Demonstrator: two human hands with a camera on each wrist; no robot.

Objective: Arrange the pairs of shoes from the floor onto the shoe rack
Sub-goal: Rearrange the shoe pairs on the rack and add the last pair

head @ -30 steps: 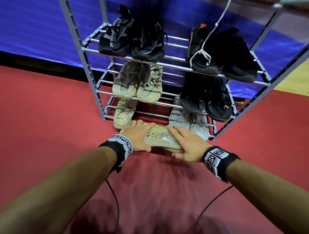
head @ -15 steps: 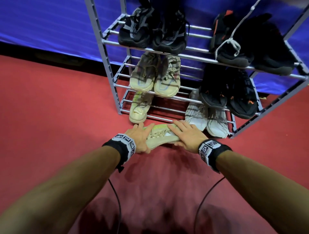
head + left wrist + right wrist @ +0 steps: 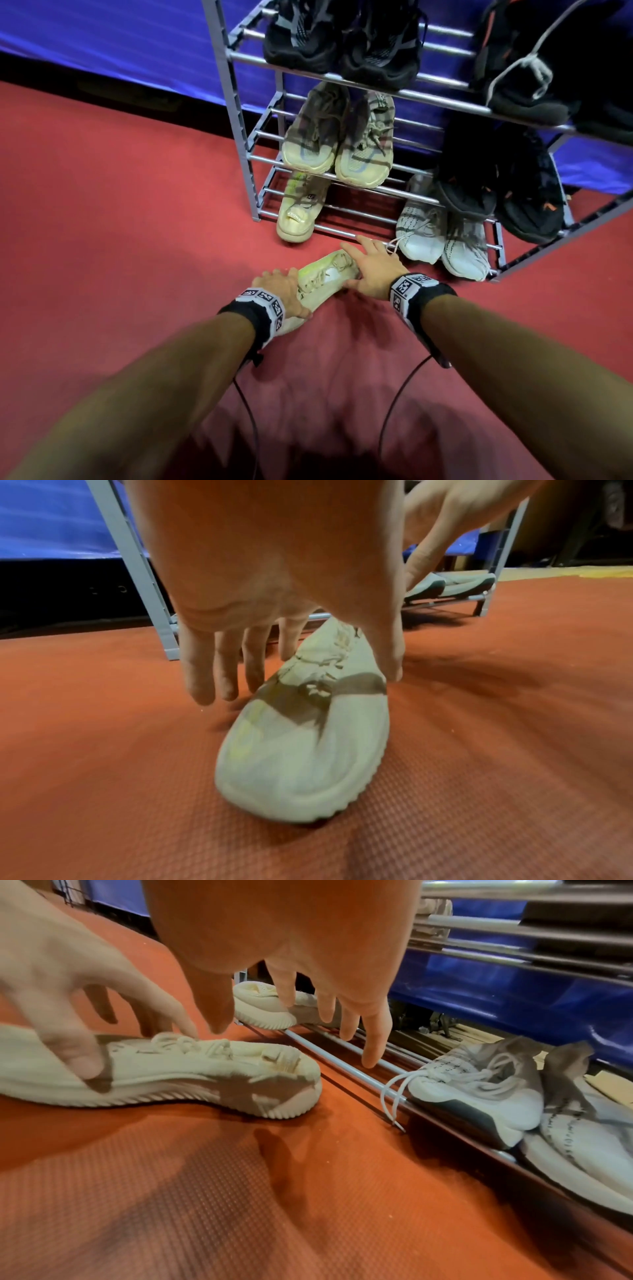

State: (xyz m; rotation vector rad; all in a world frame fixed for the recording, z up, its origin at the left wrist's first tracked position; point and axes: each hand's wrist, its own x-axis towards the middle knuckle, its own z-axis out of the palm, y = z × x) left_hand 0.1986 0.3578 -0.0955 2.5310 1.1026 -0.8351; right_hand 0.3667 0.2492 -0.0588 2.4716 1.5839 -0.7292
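A cream sneaker (image 3: 323, 279) (image 3: 308, 750) (image 3: 171, 1074) lies on the red floor in front of the grey shoe rack (image 3: 236, 113), heel toward the rack. My left hand (image 3: 281, 289) (image 3: 308, 680) straddles its front half, with the thumb on the near side and the fingers over the laces and far side. My right hand (image 3: 371, 265) (image 3: 284, 1031) hovers over the heel with fingers spread and straight, their tips by the rack's lowest front bar (image 3: 342, 1064). The matching cream sneaker (image 3: 298, 212) (image 3: 263, 1007) sits on the bottom shelf at the left.
A white knit pair (image 3: 442, 236) (image 3: 479, 1085) fills the bottom shelf's right side, one lace trailing over the bar. A beige pair (image 3: 339, 140) and a black pair (image 3: 496, 185) occupy the middle shelf. Black shoes (image 3: 342, 37) line the top. Blue mat behind.
The sneaker has swung round on the floor, its heel now toward the rack. My right hand has lifted off it and reached toward the bottom bar. My left hand stays on it.
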